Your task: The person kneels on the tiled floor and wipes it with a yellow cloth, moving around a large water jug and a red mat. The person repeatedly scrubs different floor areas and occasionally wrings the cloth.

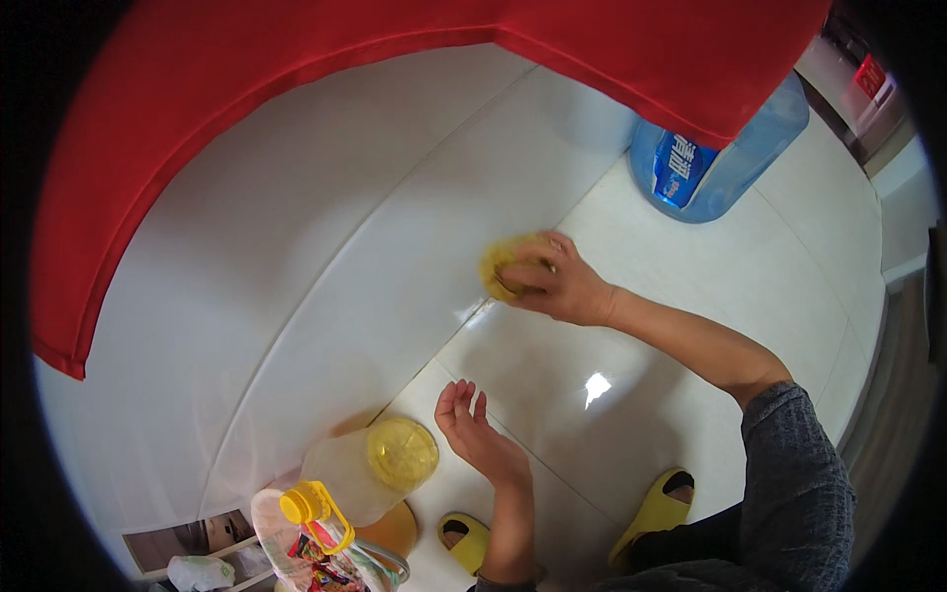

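Note:
My right hand (566,285) is closed around a yellow cloth or sponge (507,266), pressed against the lower part of a glossy white panel (414,251) just above the floor line. The fingers and the yellow item are slightly blurred, so its exact kind is unclear. Lower and to the left, my left hand (481,440) hangs over the white tiled floor (636,348), fingers apart and slightly curled, holding nothing. A clear plastic oil jug (355,466) with a yellow cap and handle lies near it on the left.
A red cloth (333,37) spans the top of the view. At the upper right stands a large blue water bottle (725,177) with a label. Bottom left, a lined bin (274,525) holds wrappers beside a shelf with plastic bags (200,573). Yellow slippers (651,510) are on my feet.

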The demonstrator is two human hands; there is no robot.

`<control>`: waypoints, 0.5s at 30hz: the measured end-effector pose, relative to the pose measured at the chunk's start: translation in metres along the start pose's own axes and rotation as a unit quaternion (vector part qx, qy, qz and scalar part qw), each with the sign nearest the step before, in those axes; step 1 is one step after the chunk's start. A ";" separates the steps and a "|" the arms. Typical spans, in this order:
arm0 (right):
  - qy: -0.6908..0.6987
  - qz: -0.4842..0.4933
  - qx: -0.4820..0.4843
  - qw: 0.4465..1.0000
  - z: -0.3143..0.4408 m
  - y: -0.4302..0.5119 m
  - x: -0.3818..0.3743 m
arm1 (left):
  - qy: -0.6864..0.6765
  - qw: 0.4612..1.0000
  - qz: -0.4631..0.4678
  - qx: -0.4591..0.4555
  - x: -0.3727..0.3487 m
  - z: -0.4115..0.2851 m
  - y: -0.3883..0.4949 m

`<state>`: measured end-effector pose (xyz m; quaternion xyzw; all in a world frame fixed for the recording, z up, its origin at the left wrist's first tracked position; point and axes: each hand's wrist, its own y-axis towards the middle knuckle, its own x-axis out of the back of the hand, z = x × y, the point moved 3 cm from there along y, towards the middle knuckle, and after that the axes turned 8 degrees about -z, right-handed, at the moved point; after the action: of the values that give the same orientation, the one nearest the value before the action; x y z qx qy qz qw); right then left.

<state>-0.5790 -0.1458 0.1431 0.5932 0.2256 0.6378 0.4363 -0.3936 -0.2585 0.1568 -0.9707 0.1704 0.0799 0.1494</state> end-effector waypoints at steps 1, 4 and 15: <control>-0.004 -0.094 0.002 0.996 0.003 0.027 0.007 | 0.000 1.000 0.004 0.002 -0.002 0.003 0.001; -0.039 -0.239 0.025 0.970 -0.007 0.100 0.038 | 0.009 1.000 0.007 0.029 -0.008 0.009 -0.002; -0.087 -0.177 0.026 0.980 -0.047 0.020 -0.033 | 0.021 0.999 0.033 0.032 -0.004 0.018 -0.006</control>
<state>-0.6323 -0.1729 0.1312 0.6084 0.3041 0.4906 0.5447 -0.3966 -0.2460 0.1427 -0.9606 0.2084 0.0586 0.1743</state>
